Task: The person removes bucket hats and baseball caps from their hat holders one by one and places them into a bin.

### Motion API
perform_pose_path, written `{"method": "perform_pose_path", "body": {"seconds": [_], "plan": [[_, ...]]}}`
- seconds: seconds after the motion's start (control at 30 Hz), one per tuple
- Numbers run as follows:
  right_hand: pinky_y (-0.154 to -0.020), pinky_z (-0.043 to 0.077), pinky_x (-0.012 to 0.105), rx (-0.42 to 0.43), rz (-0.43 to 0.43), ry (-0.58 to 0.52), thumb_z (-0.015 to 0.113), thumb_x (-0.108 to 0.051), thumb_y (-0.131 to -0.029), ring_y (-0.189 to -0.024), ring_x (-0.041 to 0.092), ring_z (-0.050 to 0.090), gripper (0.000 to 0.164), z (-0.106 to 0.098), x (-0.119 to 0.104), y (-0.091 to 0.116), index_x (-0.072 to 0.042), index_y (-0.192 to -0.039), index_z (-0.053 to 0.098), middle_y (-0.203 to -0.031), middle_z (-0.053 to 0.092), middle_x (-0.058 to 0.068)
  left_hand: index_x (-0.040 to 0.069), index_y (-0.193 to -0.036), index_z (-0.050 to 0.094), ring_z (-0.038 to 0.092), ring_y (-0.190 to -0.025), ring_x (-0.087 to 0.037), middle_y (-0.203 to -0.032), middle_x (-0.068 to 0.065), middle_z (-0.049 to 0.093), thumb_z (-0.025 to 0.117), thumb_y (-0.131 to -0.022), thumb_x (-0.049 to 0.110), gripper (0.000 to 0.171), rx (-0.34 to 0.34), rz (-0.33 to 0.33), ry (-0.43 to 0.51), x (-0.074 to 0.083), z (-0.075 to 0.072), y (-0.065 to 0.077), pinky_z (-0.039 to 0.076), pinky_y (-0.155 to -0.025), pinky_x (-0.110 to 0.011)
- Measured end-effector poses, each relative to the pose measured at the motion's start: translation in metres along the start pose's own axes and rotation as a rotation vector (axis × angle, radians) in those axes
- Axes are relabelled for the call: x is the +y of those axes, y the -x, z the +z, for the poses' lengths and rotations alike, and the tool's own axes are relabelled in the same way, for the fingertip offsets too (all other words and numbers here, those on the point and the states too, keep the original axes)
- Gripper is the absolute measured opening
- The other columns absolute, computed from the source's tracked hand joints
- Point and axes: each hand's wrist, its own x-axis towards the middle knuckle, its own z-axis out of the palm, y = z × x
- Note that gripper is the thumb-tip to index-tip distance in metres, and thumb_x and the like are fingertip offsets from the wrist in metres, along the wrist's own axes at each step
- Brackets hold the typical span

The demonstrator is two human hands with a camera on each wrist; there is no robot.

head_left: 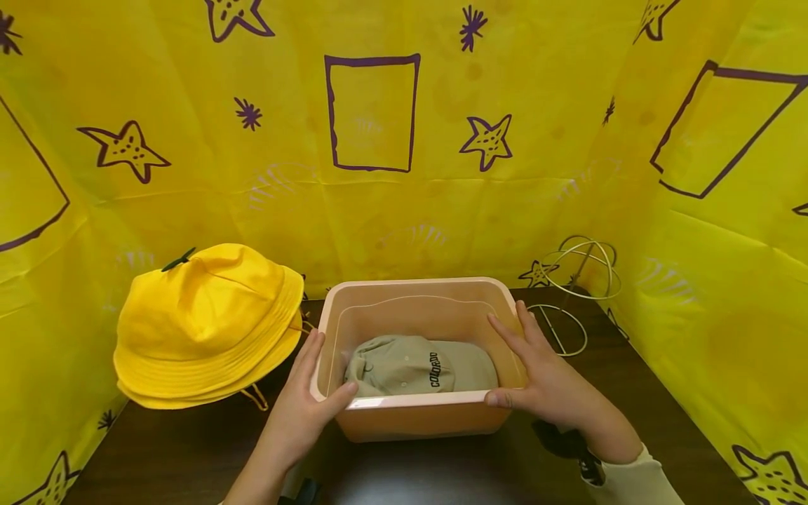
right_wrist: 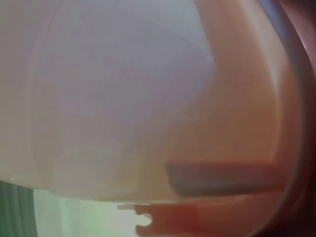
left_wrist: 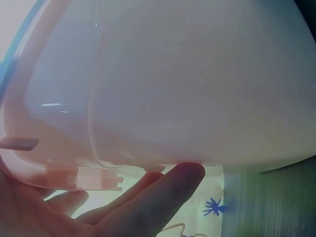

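Note:
A pale peach plastic bin (head_left: 423,421) stands on the dark tabletop, and a grey-green baseball cap (head_left: 394,366) with dark lettering lies inside it, brim to the right. My left hand (head_left: 299,417) holds the bin's near left corner, thumb over the front rim and fingers along the left side. At the near right corner, my right hand (head_left: 550,380) grips the rim, thumb at the front and fingers spread over the right side. The bin's wall (left_wrist: 173,84) fills much of the left wrist view, with left fingers (left_wrist: 148,210) below it. My right fingers are mostly hidden in the right wrist view.
Left of the bin, a yellow bucket hat (head_left: 208,330) with a green tip and cord sits raised above the table (head_left: 189,449). A gold wire stand (head_left: 583,263) is at the back right. Yellow patterned cloth (head_left: 379,224) encloses the back and sides.

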Motion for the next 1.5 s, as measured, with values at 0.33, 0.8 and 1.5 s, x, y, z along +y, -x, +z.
{"method": "perform_pose_path", "body": {"seconds": [0.33, 0.8, 1.5], "plan": [[-0.096, 0.029, 0.076, 0.017, 0.095, -0.063, 0.087, -0.047, -0.073, -0.139, 0.057, 0.016, 0.104, 0.002, 0.002, 0.001, -0.029, -0.158, 0.031, -0.161, -0.003, 0.028, 0.013, -0.16, 0.024, 0.015, -0.147, -0.031, -0.165, 0.0, 0.012, 0.079, -0.085, 0.037, 0.096, 0.012, -0.003, -0.015, 0.001, 0.001, 0.001, 0.018, -0.112, -0.056], [-0.101, 0.023, 0.073, 0.05, 0.16, -0.127, 0.085, -0.042, -0.078, -0.142, 0.053, 0.013, 0.097, -0.002, 0.011, 0.0, -0.015, -0.156, 0.035, -0.164, 0.003, 0.02, 0.011, -0.159, 0.024, 0.017, -0.146, -0.032, -0.165, -0.002, 0.012, 0.078, -0.086, 0.034, 0.094, 0.011, 0.018, -0.005, 0.002, 0.01, -0.005, 0.023, -0.111, -0.053], [-0.096, 0.025, 0.076, -0.007, 0.207, -0.145, 0.085, -0.041, -0.077, -0.14, 0.056, 0.013, 0.098, -0.017, 0.017, 0.0, -0.016, -0.158, 0.033, -0.164, 0.001, 0.018, 0.012, -0.16, 0.022, 0.012, -0.147, -0.036, -0.165, -0.007, 0.01, 0.067, -0.096, 0.033, 0.081, -0.131, 0.121, -0.064, 0.004, -0.001, -0.007, 0.022, -0.109, -0.06]]}}
